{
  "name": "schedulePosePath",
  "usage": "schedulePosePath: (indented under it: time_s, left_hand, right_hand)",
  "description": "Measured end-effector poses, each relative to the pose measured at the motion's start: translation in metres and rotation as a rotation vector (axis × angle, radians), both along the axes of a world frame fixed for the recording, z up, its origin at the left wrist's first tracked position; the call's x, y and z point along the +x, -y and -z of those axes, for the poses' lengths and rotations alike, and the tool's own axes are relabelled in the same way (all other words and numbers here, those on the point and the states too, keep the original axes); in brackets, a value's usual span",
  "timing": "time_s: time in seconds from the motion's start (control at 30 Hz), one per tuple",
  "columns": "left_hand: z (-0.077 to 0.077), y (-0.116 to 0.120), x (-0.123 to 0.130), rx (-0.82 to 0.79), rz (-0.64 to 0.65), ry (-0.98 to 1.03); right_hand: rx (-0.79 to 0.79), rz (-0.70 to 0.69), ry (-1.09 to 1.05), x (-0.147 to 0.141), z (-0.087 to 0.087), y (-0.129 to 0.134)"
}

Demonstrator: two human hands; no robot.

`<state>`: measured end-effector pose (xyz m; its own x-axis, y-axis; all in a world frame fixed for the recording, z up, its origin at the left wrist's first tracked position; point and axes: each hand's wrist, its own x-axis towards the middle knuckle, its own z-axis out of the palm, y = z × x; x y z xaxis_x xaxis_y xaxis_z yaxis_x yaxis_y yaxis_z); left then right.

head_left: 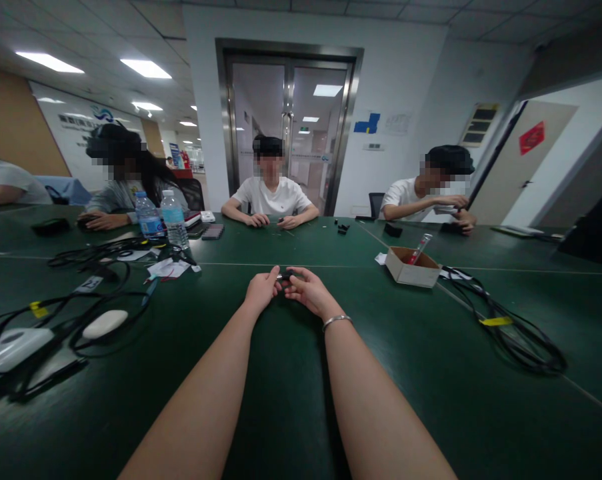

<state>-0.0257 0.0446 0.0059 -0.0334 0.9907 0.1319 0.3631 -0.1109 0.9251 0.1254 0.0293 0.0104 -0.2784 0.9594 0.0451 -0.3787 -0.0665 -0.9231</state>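
Both my hands meet over the middle of the green table (pixel 281 413). My left hand (pixel 263 291) pinches the silvery left end of a small dark object (pixel 285 275). On its other side, the fingers of my right hand (pixel 308 291) close round the dark end. The object is too small to identify. A metal bangle (pixel 337 321) circles my right wrist.
An open cardboard box (pixel 413 275) holds a red-and-clear item. Coiled black cable (pixel 525 340) lies at right. More cables, a white mouse-like object (pixel 105 324), papers (pixel 168 268) and two bottles (pixel 175 220) are at left. Several people sit across the table.
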Motion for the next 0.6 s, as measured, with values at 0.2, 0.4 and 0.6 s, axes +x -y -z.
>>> schedulePosePath:
  time_s: [0.2,0.4,0.6]
  left_hand:
    - [0.0,0.002,0.0,0.022,0.007,0.013]
    - [0.007,0.0,0.001,0.051,0.053,0.084]
    - [0.01,0.0,0.004,0.142,0.08,0.152]
  right_hand:
    - [-0.042,0.013,0.007,-0.002,-0.001,-0.001]
    - [-0.078,0.063,0.0,-0.003,-0.004,0.001]
    - [-0.087,0.088,0.016,-0.004,-0.005,0.001]
